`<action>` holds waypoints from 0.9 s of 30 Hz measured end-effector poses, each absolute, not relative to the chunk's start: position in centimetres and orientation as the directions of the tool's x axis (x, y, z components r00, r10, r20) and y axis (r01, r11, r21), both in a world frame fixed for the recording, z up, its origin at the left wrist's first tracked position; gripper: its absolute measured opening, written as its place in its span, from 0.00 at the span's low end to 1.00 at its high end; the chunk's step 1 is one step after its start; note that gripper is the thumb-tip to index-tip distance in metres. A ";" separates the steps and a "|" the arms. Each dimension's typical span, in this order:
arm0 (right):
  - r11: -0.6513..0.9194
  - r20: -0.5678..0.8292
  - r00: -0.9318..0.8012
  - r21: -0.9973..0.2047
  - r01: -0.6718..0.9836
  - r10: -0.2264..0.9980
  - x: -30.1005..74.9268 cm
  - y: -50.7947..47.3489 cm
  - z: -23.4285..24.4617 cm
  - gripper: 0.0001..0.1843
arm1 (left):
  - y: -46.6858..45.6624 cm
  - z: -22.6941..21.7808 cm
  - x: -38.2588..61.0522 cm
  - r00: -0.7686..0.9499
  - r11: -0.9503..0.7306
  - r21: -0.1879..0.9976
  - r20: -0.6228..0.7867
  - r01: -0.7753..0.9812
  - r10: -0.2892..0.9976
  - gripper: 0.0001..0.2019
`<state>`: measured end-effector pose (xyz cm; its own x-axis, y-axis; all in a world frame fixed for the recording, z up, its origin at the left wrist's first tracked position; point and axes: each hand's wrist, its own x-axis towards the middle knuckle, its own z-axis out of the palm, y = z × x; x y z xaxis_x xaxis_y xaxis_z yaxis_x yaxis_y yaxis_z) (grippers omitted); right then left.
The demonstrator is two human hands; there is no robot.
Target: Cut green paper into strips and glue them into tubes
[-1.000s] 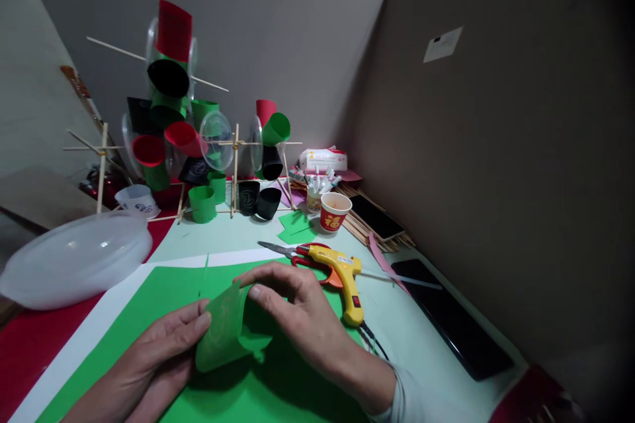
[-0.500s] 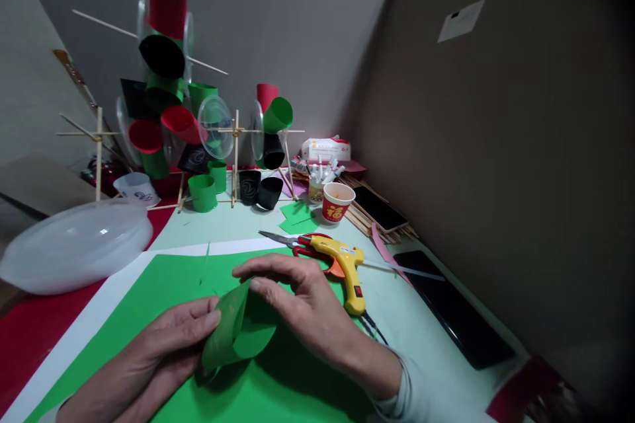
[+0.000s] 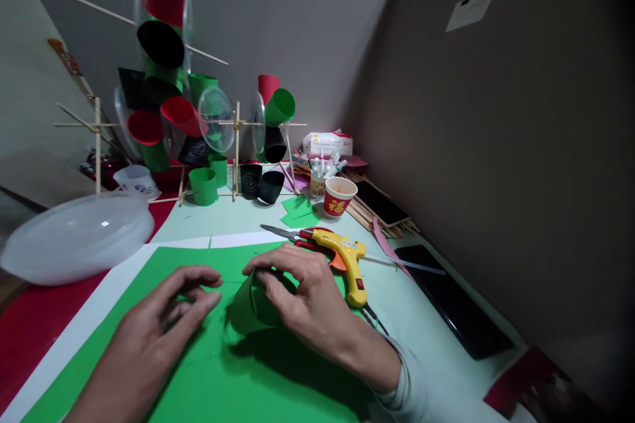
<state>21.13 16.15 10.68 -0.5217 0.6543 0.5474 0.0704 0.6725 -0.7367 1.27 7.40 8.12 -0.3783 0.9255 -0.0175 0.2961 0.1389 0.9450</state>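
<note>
Head view: green roll [image 3: 242,309] top-pinched under right grip [image 3: 310,297]; left grip [image 3: 161,327] half-open, empty.

Low and left of centre, a gap lies between the left hand [image 3: 149,337] and the rolled green paper [image 3: 242,309]. Right of centre, the glue gun [image 3: 353,261] and scissors [image 3: 280,232] obstruct; the stick frame [image 3: 236,155] bars the upper left.

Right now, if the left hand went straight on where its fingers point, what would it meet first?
Probably the curled green paper held in the right hand, though depth is unclear.
</note>
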 end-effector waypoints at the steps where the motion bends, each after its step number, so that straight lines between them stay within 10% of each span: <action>1: 0.701 0.569 -0.519 -0.708 0.086 0.638 21.1 16.0 10.6 0.12 | 7.1 8.3 1.6 -0.422 0.070 0.898 0.134 0.434 0.897 0.19; 6: 0.774 0.619 -0.511 -0.611 0.164 0.597 20.8 15.3 9.9 0.13 | 6.0 9.1 3.9 -0.109 -0.311 0.537 0.612 0.784 0.783 0.11; 10: 0.772 0.608 -0.512 -0.605 0.196 0.607 20.4 15.2 9.5 0.13 | 6.6 9.5 4.8 -0.035 -0.348 0.420 0.678 0.838 0.734 0.10; 20: 0.732 0.509 -0.565 -0.619 0.285 0.650 20.3 15.7 9.3 0.10 | 8.7 10.9 3.4 -0.095 -0.141 0.476 0.438 0.868 0.894 0.09; 27: 0.467 0.361 -0.427 -0.867 0.173 0.829 20.9 17.2 10.7 0.10 | 12.1 13.6 2.6 0.017 -0.075 0.462 0.129 0.884 0.991 0.14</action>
<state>20.86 17.22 10.73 -0.4274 0.8287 0.3612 0.1735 0.4674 -0.8669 2.63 12.07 13.56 0.0170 0.9915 0.1294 0.8838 -0.0754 0.4617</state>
